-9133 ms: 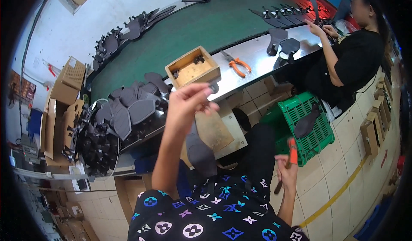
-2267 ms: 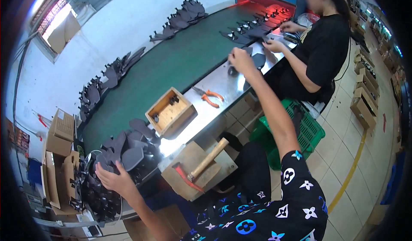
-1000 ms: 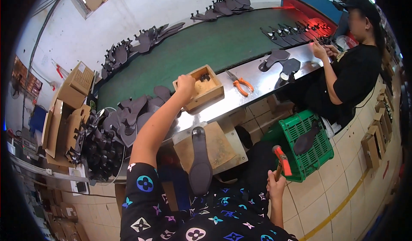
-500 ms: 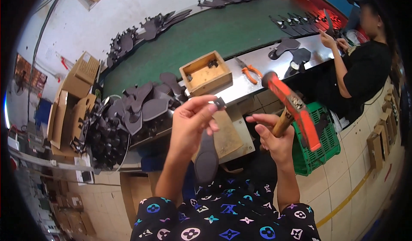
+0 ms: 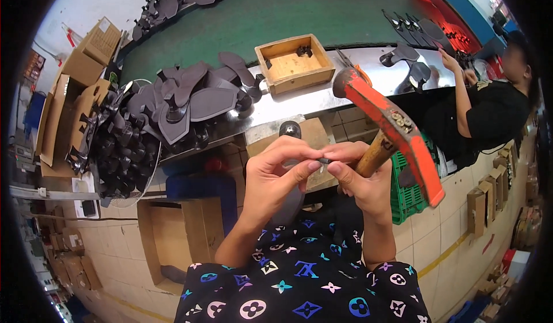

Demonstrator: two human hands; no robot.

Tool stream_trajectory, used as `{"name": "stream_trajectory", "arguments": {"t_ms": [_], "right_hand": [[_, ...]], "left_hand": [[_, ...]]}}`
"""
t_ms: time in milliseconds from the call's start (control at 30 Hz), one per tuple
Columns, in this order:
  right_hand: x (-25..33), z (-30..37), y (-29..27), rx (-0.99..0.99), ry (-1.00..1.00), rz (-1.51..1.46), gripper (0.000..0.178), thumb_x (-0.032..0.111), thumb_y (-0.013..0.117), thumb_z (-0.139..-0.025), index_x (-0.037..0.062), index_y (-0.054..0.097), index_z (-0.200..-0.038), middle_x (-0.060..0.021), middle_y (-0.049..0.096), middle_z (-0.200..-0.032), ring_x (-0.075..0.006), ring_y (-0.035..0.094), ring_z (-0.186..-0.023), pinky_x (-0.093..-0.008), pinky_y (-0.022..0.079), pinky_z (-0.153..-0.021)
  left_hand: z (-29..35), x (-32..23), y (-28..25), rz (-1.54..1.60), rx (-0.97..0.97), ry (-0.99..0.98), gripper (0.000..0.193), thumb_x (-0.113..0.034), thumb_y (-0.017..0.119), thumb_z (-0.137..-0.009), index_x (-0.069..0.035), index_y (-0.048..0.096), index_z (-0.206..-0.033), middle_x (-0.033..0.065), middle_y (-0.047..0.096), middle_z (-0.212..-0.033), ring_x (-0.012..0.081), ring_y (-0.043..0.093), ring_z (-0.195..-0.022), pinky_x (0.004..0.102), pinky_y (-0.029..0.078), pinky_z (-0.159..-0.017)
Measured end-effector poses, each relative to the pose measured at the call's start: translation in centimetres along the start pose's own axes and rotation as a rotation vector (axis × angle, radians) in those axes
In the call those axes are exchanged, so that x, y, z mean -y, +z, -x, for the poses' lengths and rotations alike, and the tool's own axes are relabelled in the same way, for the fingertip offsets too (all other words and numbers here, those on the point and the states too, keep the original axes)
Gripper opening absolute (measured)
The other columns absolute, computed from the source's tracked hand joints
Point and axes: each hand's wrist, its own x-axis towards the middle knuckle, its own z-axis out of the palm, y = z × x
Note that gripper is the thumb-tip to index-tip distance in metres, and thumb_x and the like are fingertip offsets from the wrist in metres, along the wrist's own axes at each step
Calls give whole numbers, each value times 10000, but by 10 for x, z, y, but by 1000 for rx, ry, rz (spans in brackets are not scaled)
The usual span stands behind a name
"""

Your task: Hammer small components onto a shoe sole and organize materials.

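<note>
Between the fingertips of both my hands is a small dark heel tip, a thin pin showing below it. My left hand pinches it from the left. My right hand meets it with thumb and forefinger while its other fingers hold a hammer. The hammer has a worn orange-red head and a wooden handle. Below my hands, a dark shoe sole lies partly hidden, near a black heel standing by the worn work block.
A wooden box with small dark pieces stands on the metal ledge, beside orange-handled pliers. Heeled soles are heaped at left, near a wire basket of heels. A green crate is at right; a co-worker sits beyond.
My hands have come together at the heel tip, which my left hand alone held up before. The hammer stays in my right hand. The view has shifted, showing more of the floor.
</note>
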Motion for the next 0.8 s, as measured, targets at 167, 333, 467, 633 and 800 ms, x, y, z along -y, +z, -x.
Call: {"name": "stream_trajectory", "arguments": {"t_ms": [167,333,467,633,800], "right_hand": [[-24,-21,-4,58,108,28,153,45,752,-837,-20,693,-963,-139,713,-1013,-108,585,-717,-243,444,-627],[-51,-57,1,129,172,205,205,77,714,-868,-37,714,-1038,-93,715,-958,-52,564,-605,-205,432,-516],[-93,-66,-4,209,136,266,205,100,693,-879,-52,694,-1016,-80,716,-938,-86,625,-827,-256,505,-723],[-100,-65,-2,246,73,389,207,76,700,-842,-41,671,-1010,-102,694,-885,-118,622,-784,-285,499,-713],[-90,-64,-5,398,-298,705,241,16,686,-783,10,657,-1022,-129,647,-1092,-322,654,-921,-368,524,-789]], "left_hand": [[-29,40,-45,-794,-246,241,288,-177,795,-791,-34,686,-1017,84,627,-1049,192,606,-915,318,448,-834],[-51,76,-88,-1075,-22,245,279,-245,776,-800,-61,701,-996,68,681,-981,235,636,-972,408,358,-986],[-39,84,-89,-1055,-74,328,274,-254,778,-783,-64,721,-973,42,726,-949,205,655,-965,401,349,-991],[-36,88,-96,-1035,-80,351,263,-208,787,-755,-42,721,-949,54,730,-952,224,666,-947,370,376,-966],[-38,77,-93,-981,-41,294,240,-146,780,-728,-49,731,-942,95,711,-887,254,669,-896,372,437,-900]]}}
